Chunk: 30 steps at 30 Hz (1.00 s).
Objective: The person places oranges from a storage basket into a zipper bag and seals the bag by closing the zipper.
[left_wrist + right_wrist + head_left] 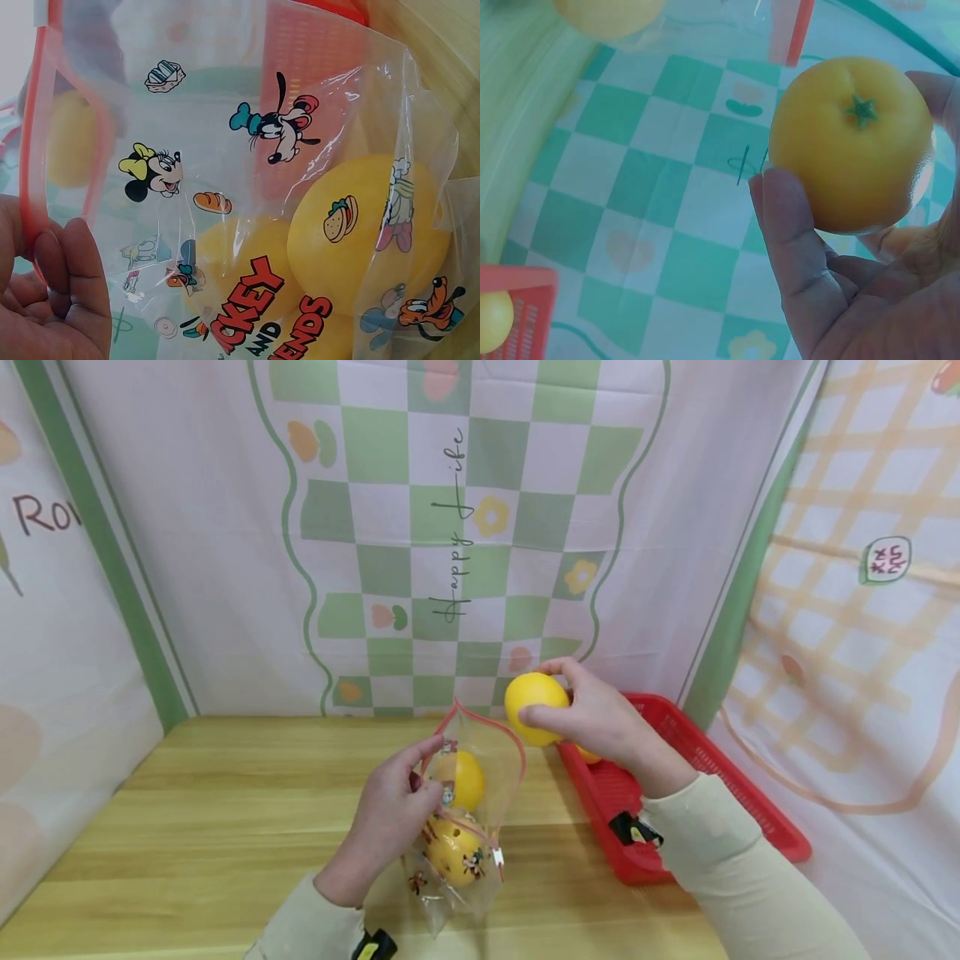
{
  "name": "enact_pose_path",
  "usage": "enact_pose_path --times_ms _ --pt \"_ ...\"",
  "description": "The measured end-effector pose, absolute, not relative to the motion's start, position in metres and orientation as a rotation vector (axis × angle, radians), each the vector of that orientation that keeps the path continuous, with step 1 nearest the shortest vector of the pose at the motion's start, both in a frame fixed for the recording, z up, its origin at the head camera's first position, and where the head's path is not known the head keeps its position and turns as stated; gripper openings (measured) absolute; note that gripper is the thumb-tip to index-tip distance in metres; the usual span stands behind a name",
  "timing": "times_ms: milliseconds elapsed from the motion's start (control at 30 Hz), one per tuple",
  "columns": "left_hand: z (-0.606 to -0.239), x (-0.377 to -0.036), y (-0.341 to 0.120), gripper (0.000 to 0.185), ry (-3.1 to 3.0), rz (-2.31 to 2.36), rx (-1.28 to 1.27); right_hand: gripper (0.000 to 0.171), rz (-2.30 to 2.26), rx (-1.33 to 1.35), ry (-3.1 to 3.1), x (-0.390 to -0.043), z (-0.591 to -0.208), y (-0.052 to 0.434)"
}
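My left hand (390,814) pinches the red zip rim of a clear cartoon-printed plastic bag (468,814) and holds its mouth up and open above the wooden table. Two yellow oranges (456,847) lie inside the bag (300,225); in the left wrist view my fingers (64,292) grip the red rim. My right hand (600,718) holds a yellow orange (534,707) by its sides, just right of and above the bag's mouth. The right wrist view shows this orange (851,142) with its green stem end facing the camera.
A red plastic basket (712,793) stands on the table at the right, under my right forearm, with another orange (587,754) partly hidden behind the hand. A checked cloth backdrop (465,527) closes off the back and sides. The wooden table (187,810) extends to the left.
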<state>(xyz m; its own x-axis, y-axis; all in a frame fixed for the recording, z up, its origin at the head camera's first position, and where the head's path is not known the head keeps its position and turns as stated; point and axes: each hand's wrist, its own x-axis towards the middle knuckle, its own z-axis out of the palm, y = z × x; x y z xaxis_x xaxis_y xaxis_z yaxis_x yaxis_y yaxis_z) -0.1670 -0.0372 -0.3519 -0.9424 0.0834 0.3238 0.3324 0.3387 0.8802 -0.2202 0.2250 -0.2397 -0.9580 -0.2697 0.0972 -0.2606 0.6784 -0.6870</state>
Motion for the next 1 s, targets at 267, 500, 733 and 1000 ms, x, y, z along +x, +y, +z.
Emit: enact_pose_path --times_ms 267,500,733,1000 --pt "-0.352 -0.167 -0.037 0.062 -2.377 -1.636 -0.378 0.061 -1.08 -0.478 2.938 -0.214 -0.239 0.214" --pt "-0.352 -0.168 -0.037 0.061 -2.361 -1.655 -0.382 0.061 -1.061 -0.498 2.966 -0.208 -0.238 0.206" --pt "-0.352 -0.167 -0.037 0.061 -2.364 -1.661 -0.38 0.061 -1.068 -0.516 2.948 -0.203 -0.238 0.199" --pt "-0.351 -0.167 -0.037 0.061 -2.37 -1.659 -0.369 0.064 -0.994 -0.492 2.978 -0.201 -0.243 0.194"
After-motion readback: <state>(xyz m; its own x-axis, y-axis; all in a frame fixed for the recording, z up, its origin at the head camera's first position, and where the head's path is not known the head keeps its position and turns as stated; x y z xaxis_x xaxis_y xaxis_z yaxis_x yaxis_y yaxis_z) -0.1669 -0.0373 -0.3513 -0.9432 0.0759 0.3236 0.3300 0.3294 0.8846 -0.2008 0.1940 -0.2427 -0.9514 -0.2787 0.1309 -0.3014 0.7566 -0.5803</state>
